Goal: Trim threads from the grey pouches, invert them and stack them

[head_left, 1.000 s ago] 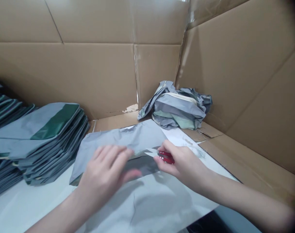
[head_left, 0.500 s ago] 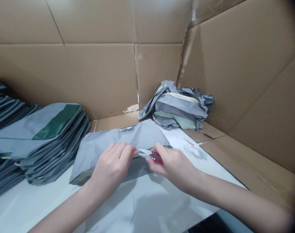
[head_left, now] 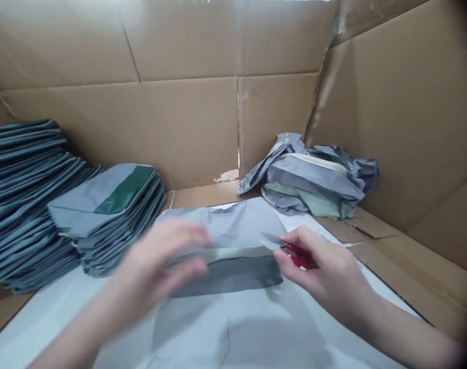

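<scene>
Pinched in my right hand is a pair of red-handled thread snips, its blades apart and pointing left. Before me lies a grey fabric bag with a pale green strip along its near side and a darker grey panel below. My left hand, smeared by motion, hovers over the bag's left part with thumb and fingers apart. Nothing shows between them. The snip tips are close to the bag's right side; whether they touch it I cannot tell.
Folded grey and green pieces form a tall stack and a shorter stack on the left. A crumpled heap of grey fabric sits at the back right. Cardboard walls enclose the white tabletop, where loose threads lie.
My left hand has let go of the bag's edge and moved left, its fingers opening. My right hand with the snips has drawn away to the right. The view has shifted left.
</scene>
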Tool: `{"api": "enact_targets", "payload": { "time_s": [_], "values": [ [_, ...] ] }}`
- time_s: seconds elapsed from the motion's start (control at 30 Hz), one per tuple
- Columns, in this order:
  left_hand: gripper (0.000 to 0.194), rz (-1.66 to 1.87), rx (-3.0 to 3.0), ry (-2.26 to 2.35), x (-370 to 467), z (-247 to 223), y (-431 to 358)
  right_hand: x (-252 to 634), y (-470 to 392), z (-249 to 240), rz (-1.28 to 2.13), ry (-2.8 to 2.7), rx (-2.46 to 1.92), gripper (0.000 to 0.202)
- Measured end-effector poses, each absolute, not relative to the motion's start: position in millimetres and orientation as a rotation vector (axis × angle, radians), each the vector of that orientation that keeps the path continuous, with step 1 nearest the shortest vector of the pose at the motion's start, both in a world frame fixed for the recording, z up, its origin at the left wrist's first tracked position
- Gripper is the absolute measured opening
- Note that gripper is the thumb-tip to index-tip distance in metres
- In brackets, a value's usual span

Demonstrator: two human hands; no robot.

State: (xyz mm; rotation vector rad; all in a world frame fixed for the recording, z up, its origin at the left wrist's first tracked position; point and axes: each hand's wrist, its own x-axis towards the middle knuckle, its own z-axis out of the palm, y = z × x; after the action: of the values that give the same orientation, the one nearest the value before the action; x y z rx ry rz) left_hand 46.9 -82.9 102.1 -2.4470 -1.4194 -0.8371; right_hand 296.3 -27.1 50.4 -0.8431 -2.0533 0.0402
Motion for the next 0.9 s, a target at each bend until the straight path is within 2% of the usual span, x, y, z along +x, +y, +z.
{"api": "enact_targets", "payload": {
  "time_s": [0.07, 0.13, 0.2, 0.27, 0.43, 0.57, 0.67, 0.73, 0.8, 0.9],
  "values": [
    [0.037, -0.762, -2.121, -1.808, 16.0, 116.6, -62.0, 296.7, -24.2, 62.9, 0.043, -2.074, -0.835, 0.012],
    [0.046, -0.621, -2.181, -1.990, -4.3, 121.3, -41.0, 291.1, -19.7, 78.0, 0.077, -2.108, -0.835, 0.016],
    [0.033, -0.616, -2.213, -2.064, -9.6, 116.6, -27.0, 281.4, -13.7, 92.0, 0.123, -2.135, -0.835, 0.019],
    [0.027, -0.720, -2.186, -2.068, -4.4, 108.1, -22.2, 270.9, -6.7, 101.7, 0.171, -2.153, -0.829, 0.019],
    [0.032, -1.085, -1.998, -2.077, 2.7, 105.7, -32.6, 259.3, 9.6, 102.9, 0.310, -2.189, -0.864, 0.020],
    [0.049, -1.337, -2.203, -2.112, -13.9, 123.7, -47.6, 266.3, 22.7, 96.6, 0.282, -2.130, -0.965, 0.021],
    [0.036, -1.177, -2.466, -2.076, -19.6, 127.1, -48.7, 271.4, 40.2, 92.8, 0.200, -2.061, -1.038, 0.022],
    [0.041, -0.944, -2.410, -2.123, -15.3, 121.0, -40.8, 272.3, 56.0, 88.2, 0.198, -2.045, -1.074, 0.028],
    [0.038, -0.733, -2.408, -2.153, -6.8, 112.2, -29.9, 272.1, 71.9, 82.3, 0.283, -2.067, -1.086, 0.033],
    [0.031, -0.556, -2.348, -1.983, 5.1, 104.6, -19.8, 274.9, 86.4, 77.8, 0.437, -2.099, -1.024, 0.029]
  ]
}}
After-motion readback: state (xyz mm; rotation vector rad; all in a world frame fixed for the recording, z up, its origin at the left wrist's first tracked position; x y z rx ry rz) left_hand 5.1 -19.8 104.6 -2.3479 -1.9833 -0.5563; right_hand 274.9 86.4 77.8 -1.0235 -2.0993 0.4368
